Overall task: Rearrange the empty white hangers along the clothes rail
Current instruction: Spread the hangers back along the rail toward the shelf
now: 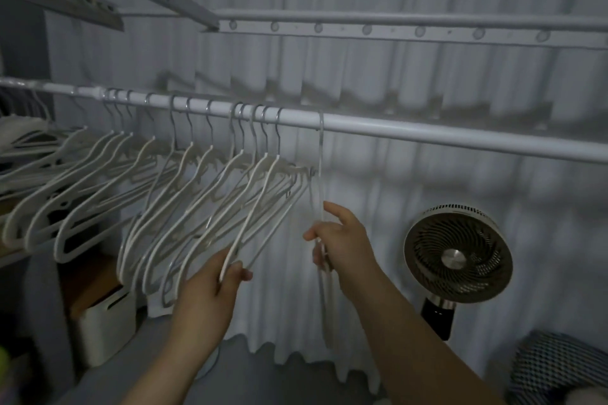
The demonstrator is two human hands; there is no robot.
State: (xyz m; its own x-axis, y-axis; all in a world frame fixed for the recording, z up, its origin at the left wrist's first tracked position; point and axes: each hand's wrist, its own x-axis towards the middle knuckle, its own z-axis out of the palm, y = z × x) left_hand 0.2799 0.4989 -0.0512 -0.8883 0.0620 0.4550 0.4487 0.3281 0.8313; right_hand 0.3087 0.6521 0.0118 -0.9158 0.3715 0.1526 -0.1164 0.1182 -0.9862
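White hangers [258, 197] crowd rail [427, 135], fan [457, 250] by curtain [411, 181]

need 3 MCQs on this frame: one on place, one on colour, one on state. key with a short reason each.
1. Where is the fan?
A) on a windowsill
B) right of the right hand, lower than the rail
C) on a chair

2. What colour are the hangers on the rail?
A) black
B) white
C) red

3. What is the right hand doing?
A) hanging idle
B) touching the fan
C) gripping the edge-on hanger at the right end of the row

Key:
1 B: the fan sits low, past the right hand and under the rail's line.
2 B: every hanger body on the rail shows white, with metal hooks.
3 C: its fingers curl round that hanger's lower part, apart from the fan.
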